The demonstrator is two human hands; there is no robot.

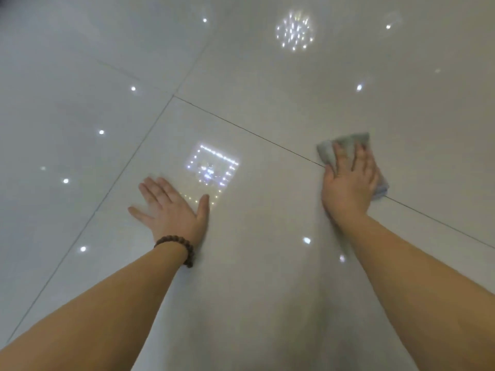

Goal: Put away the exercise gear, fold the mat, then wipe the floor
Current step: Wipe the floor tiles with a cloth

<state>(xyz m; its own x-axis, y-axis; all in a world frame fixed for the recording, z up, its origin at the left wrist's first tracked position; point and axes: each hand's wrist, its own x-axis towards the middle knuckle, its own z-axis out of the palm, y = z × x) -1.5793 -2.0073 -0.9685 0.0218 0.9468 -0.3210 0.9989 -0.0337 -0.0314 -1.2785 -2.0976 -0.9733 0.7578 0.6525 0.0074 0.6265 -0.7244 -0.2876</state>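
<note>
A glossy pale tiled floor (254, 263) fills the whole view. My right hand (348, 183) presses flat on a folded grey cloth (325, 151), which lies on the floor across a dark grout line; the cloth shows beyond my fingertips and at the right side of my palm. My left hand (171, 210) rests flat on the tile with its fingers spread and holds nothing. A dark beaded bracelet (178, 247) circles my left wrist. No exercise gear or mat is in view.
Dark grout lines (241, 129) cross the floor diagonally and meet at the upper middle. Reflections of ceiling lights (294, 30) dot the tiles, with a square one (211, 167) just beyond my left hand.
</note>
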